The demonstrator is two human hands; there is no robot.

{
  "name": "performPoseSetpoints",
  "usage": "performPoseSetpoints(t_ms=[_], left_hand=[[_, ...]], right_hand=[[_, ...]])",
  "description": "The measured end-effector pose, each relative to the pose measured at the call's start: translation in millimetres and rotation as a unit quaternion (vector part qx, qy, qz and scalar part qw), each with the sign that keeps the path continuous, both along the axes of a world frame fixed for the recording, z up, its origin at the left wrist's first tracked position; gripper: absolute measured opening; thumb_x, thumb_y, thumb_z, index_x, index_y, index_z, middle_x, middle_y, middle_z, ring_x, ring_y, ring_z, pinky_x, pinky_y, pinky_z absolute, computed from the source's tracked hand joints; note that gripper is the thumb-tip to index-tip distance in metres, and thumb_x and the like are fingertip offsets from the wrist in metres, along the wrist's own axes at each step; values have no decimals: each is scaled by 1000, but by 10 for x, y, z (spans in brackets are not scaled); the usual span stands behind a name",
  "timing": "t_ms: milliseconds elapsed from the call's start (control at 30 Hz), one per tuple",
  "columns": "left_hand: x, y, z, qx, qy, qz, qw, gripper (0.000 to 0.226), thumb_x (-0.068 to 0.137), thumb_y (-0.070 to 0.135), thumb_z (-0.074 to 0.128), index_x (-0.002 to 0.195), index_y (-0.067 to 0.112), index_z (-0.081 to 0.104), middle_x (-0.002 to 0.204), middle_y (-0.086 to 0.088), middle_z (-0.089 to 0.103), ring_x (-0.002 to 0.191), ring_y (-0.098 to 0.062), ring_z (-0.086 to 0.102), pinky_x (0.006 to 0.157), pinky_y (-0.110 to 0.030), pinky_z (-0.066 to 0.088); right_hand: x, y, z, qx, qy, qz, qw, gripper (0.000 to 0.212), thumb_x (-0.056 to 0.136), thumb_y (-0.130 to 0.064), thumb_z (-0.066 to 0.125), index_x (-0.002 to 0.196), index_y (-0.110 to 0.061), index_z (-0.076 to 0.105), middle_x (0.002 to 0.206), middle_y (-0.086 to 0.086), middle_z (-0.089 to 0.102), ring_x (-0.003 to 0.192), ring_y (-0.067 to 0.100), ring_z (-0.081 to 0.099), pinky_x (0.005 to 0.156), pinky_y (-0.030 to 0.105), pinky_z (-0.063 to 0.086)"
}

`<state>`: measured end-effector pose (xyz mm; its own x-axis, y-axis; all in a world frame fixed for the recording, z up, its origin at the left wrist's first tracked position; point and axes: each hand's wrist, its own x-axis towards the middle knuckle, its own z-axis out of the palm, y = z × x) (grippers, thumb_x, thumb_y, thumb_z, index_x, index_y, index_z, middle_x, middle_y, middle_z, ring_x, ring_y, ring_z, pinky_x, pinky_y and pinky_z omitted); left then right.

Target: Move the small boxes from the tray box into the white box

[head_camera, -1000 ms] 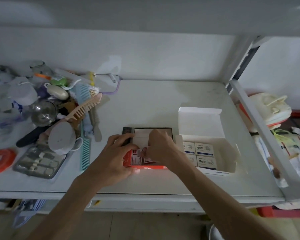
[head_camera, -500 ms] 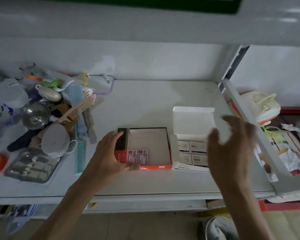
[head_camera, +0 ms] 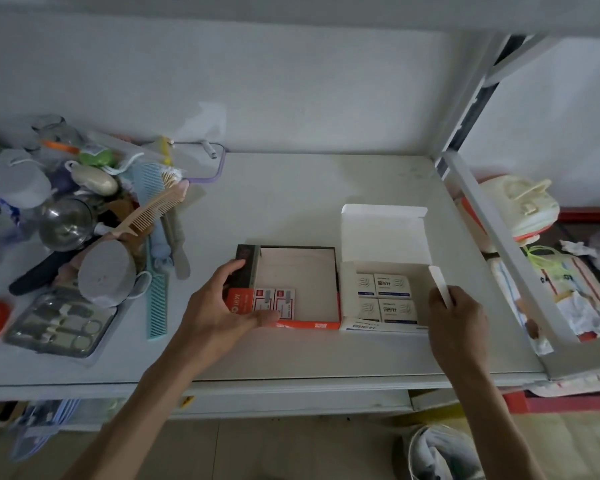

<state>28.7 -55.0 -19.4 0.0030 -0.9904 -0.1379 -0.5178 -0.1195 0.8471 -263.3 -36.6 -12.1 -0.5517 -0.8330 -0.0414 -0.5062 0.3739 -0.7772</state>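
Fingers of left hand (head_camera: 219,308) grip tray (head_camera: 300,325); boxes (head_camera: 274,299) just at 3 o'clock, nearer it; right hand (head_camera: 456,323) pinches flap (head_camera: 439,284).

Bare surface (head_camera: 309,188) is lying open behind both boxes. The raised lid (head_camera: 383,233) is standing over the white box's (head_camera: 381,329) far side. Clutter pile (head_camera: 84,220) is crowding the left. A slanted rail (head_camera: 499,244) is bounding the right.

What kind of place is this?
Probably a home storage shelf. On the white shelf lie combs, a manicure kit and small stationery boxes in a tray box.
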Motion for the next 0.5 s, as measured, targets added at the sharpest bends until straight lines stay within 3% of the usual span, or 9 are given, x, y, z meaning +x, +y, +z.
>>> performPoseSetpoints(t_ms=[167, 233, 367, 433, 500], left_hand=[[9, 11, 24, 2, 4, 1, 1000, 108, 51, 48, 83, 144, 26, 32, 135, -3, 55, 101, -7, 53, 81, -13, 41], [2, 18, 44, 3, -1, -1, 1000, 109, 52, 48, 84, 145, 25, 31, 136, -4, 54, 104, -8, 52, 86, -19, 42], [-1, 37, 76, 2, 3, -12, 1000, 109, 54, 47, 82, 146, 25, 28, 137, 1, 53, 110, -7, 50, 93, -25, 41], [-4, 124, 149, -37, 6, 0, 999, 101, 57, 46, 80, 144, 27, 33, 135, 12, 48, 118, -4, 44, 97, -23, 37], [-17, 216, 255, -114, 27, 46, 992, 81, 61, 42, 79, 135, 34, 46, 129, 27, 49, 124, -3, 44, 103, -28, 38]], right_hand=[[6, -51, -18, -11, 10, 8, 1000, 20, 94, -8, 44, 78, 1, 53, 65, 2, 54, 57, 15, 51, 47, 20, 36], [-26, -55, 1, -2, 19, 18, 1000, 19, 94, -12, 45, 83, 1, 54, 74, 9, 59, 58, 16, 51, 47, 21, 36], [-92, -26, 83, 42, 27, 90, 995, 33, 95, -30, 50, 108, 0, 52, 94, 15, 65, 68, 23, 58, 49, 21, 41], [-136, 32, 154, 64, 58, 108, 990, 51, 91, -39, 53, 124, -2, 42, 106, 17, 64, 82, 29, 61, 59, 28, 51], [-192, 84, 273, 56, 149, 74, 984, 64, 87, -48, 55, 133, -8, 36, 119, 18, 62, 102, 35, 61, 80, 47, 53]])
